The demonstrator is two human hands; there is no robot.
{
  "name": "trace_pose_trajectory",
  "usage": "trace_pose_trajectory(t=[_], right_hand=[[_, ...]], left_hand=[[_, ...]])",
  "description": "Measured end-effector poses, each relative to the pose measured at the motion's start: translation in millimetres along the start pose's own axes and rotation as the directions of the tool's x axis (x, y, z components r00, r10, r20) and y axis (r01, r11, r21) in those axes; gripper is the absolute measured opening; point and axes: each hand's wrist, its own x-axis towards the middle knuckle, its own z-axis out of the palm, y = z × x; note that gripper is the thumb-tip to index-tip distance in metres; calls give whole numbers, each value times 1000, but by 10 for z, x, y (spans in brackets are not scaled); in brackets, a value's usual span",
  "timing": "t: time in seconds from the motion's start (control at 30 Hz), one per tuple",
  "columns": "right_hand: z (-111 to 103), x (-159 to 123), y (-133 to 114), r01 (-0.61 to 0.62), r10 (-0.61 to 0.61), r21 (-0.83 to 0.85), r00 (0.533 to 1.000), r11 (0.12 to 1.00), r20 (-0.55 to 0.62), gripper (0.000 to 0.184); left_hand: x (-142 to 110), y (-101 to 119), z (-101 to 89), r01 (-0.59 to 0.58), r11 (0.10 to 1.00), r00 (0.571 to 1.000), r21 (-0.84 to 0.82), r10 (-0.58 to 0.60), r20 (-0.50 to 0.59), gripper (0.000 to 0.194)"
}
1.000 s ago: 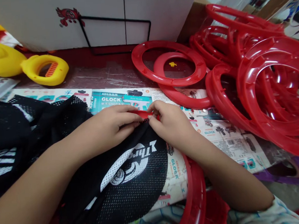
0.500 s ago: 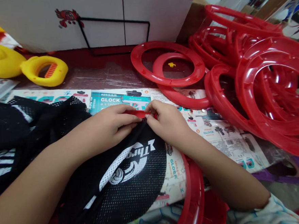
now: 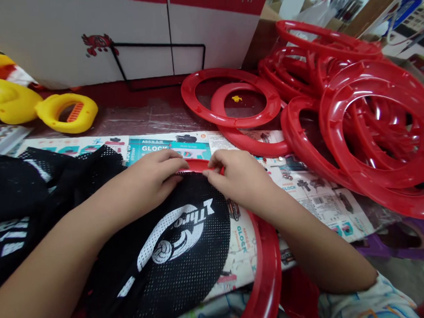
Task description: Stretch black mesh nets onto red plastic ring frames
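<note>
A black mesh cloth (image 3: 203, 237) with a white ball print and lettering lies over a red plastic ring, whose curved rim (image 3: 268, 266) shows along the right and at the front. Between my hands, a short stretch of red rim is bare above the cloth's edge. My left hand (image 3: 158, 175) is closed over the rim at the cloth's top edge, fingertips curled down. My right hand (image 3: 235, 176) pinches the cloth edge against the rim, thumb in front and fingers bent behind. Most of the ring is hidden beneath the cloth.
Red rings (image 3: 377, 133) are heaped at the right, and two more overlap behind my hands. Another black mesh cloth (image 3: 11, 192) is bunched at the left. Yellow plastic parts (image 3: 67, 113) lie back left, before a white carton (image 3: 133, 19). Printed card sheets (image 3: 331, 199) cover the tabletop.
My hands have moved slightly apart, baring more of the red rim. The cloth's edge, earlier drawn up to a point between them, now lies flatter along it. The camera view has shifted a little.
</note>
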Motion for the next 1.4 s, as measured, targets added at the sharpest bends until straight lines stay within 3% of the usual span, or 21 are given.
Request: trace_pose_trajectory(t=[0.1,0.17,0.27,0.4,0.63,0.73,0.8,0.9,0.97,1.03,1.17,1.27,1.4], right_hand=[[-62,-85,-66,54,-41,-57,979,997,198,21],[-37,-101,-97,81,-51,-104,962,991,267,22],[44,-72,-113,56,-13,-186,974,981,226,28],[130,-27,-104,59,-10,-243,980,968,198,32],[209,-46,-108,101,-65,-226,985,969,163,18],[191,-53,-87,84,-73,-74,986,994,148,13],[175,-43,-51,41,-60,133,988,990,140,7],[175,-22,2,9,-89,456,984,890,153,26],[187,-14,13,16,-134,543,975,840,177,31],[201,-12,3,39,-153,528,973,848,174,27],[222,-4,-29,122,-162,431,985,894,57,22],[229,9,-34,164,-161,333,986,928,-37,26],[229,17,-22,216,-209,144,976,966,-61,22]], left_hand=[[-7,-24,-85,132,990,991,41,-131,-26,27],[-11,-26,-130,252,966,968,61,-251,-15,28],[-29,-21,-161,358,930,932,79,-361,22,30],[-88,-51,-159,317,945,942,86,-324,87,35],[-126,-132,-155,318,938,923,138,-340,182,40],[-150,-125,-160,325,935,920,144,-348,183,42],[-187,-110,-168,329,932,916,148,-354,191,44],[-230,-79,-181,348,927,910,137,-369,189,47],[-217,-49,-183,340,937,919,85,-350,180,45],[-162,-8,-173,338,941,929,-9,-332,165,40],[-10,77,-122,317,925,947,-207,-296,126,33],[53,103,-83,276,929,961,-246,-261,90,25],[58,88,-50,358,896,933,-262,-349,81,23]])
